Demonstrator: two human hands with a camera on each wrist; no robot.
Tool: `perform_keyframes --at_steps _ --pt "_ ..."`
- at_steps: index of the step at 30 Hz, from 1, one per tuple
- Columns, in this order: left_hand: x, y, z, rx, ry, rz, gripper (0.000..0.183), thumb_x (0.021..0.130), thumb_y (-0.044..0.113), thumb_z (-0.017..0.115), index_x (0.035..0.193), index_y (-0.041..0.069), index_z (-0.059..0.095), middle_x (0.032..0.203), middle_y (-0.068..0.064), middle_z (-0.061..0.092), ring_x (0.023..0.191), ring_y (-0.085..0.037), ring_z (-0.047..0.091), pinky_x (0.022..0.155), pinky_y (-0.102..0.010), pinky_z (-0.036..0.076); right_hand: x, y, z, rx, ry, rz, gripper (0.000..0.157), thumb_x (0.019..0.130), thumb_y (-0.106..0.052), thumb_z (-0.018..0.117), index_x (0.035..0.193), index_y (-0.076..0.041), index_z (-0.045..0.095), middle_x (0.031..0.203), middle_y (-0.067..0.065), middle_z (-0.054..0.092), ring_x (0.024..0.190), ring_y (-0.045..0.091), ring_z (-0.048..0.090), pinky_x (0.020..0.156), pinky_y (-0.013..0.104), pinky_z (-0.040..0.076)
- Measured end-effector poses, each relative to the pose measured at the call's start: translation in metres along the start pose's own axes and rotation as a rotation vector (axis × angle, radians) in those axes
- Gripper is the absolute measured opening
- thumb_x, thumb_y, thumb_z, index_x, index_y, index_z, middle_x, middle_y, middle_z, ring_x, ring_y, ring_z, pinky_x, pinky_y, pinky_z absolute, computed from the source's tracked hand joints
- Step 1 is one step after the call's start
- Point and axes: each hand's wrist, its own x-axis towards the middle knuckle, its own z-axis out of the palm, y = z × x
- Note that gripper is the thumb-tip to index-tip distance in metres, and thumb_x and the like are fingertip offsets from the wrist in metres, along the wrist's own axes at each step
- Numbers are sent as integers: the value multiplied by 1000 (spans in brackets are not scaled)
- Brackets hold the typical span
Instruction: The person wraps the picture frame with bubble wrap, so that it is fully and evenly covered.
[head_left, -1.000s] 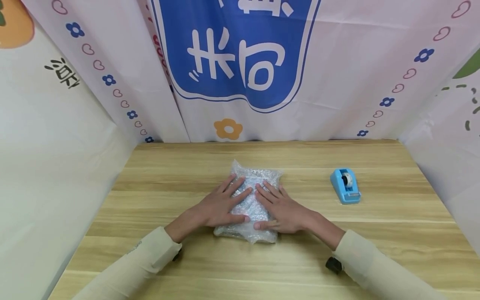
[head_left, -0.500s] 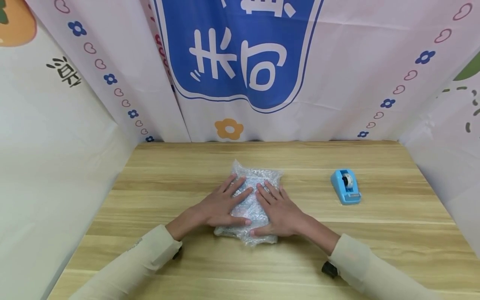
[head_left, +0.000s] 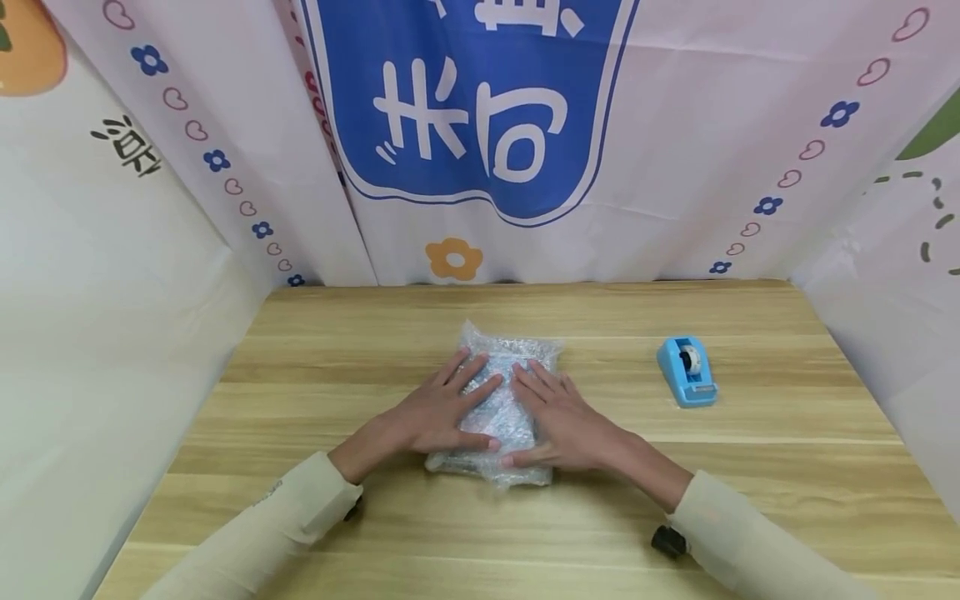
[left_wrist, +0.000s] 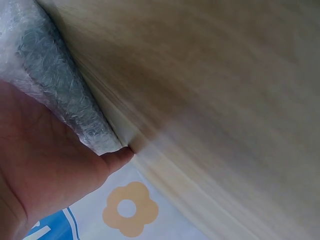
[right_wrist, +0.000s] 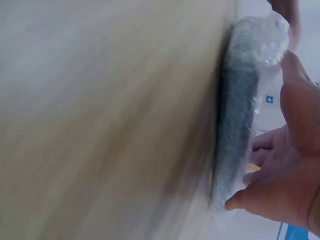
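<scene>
A flat rectangular package in clear bubble wrap [head_left: 498,421] lies on the wooden table, its contents bluish and blurred through the plastic. My left hand [head_left: 438,412] rests on its left half with fingers spread. On the right half lies my right hand [head_left: 566,421], fingers straight, its thumb near the lower edge. The two thumbs almost meet close to the near end. In the left wrist view, the wrapped package [left_wrist: 60,80] shows its dark side beside my palm. From the right wrist, the package [right_wrist: 237,115] appears edge-on, with my right hand [right_wrist: 290,160] along its top.
A blue tape dispenser [head_left: 687,372] with a roll of clear tape stands to the right of the package. The wood-grain table [head_left: 337,333] meets a printed white cloth [head_left: 675,167] at the back, and white sheets rise at both sides.
My right hand shifts slightly over the package and its thumb slides inward toward the near edge. The left hand stays put.
</scene>
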Motion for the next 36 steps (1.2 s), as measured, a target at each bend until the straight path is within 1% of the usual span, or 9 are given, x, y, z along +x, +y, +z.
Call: perform_keyframes --at_steps 3,5,8,10,12,16,21,29,36 --pt "0 -1 1 3 7 0 100 98 78 54 174 26 15 183 -9 -5 168 -38 -13 135 -64 12 -10 4 -10 39 72 27 105 96 -60 75 168 0 29 179 17 22 167 42 16 131 68 19" --pt "0 -2 2 5 5 -1 100 98 79 53 174 27 14 183 -8 -6 168 -36 -14 136 -63 11 -19 10 -19 64 137 63 92 98 -52 76 164 0 39 174 19 35 162 43 32 128 66 30" --pt "1 -3 3 10 -3 1 101 97 81 52 174 28 11 182 -7 -9 168 -34 -17 136 -62 9 -37 22 -35 118 221 147 68 100 -39 76 154 -1 55 158 20 58 142 43 59 116 62 50" --pt "2 -3 3 9 -4 6 101 97 81 52 174 28 11 182 -7 -9 168 -34 -17 136 -62 8 -49 33 -47 153 267 199 57 102 -33 75 147 -1 62 146 20 68 128 39 69 105 57 59" --pt "2 -2 2 7 -7 8 102 97 81 51 174 28 11 182 -6 -9 168 -33 -17 136 -61 9 -62 43 -60 182 298 245 50 103 -31 74 142 -1 67 138 18 73 117 34 74 95 50 64" --pt "2 1 0 0 -8 11 101 98 80 53 174 27 13 183 -7 -7 168 -35 -15 136 -62 11 -85 62 -79 189 339 328 48 104 -36 74 138 -3 70 129 15 77 108 27 76 83 35 65" --pt "2 0 1 0 -7 12 101 98 79 53 174 27 14 183 -8 -7 169 -36 -14 136 -62 11 -106 85 -93 179 354 422 51 105 -42 70 138 -3 70 124 16 78 108 31 75 75 23 57" --pt "2 -2 3 7 2 13 101 98 79 53 174 27 13 183 -8 -7 169 -35 -15 136 -63 10 -123 114 -99 248 377 549 62 108 -48 63 145 1 62 139 29 68 119 42 68 72 19 55" --pt "-1 -2 1 -17 16 10 99 98 77 55 174 25 18 183 -10 -3 169 -37 -11 135 -64 12 -131 134 -100 285 377 620 64 109 -48 61 147 4 59 139 30 65 113 39 65 69 20 55"
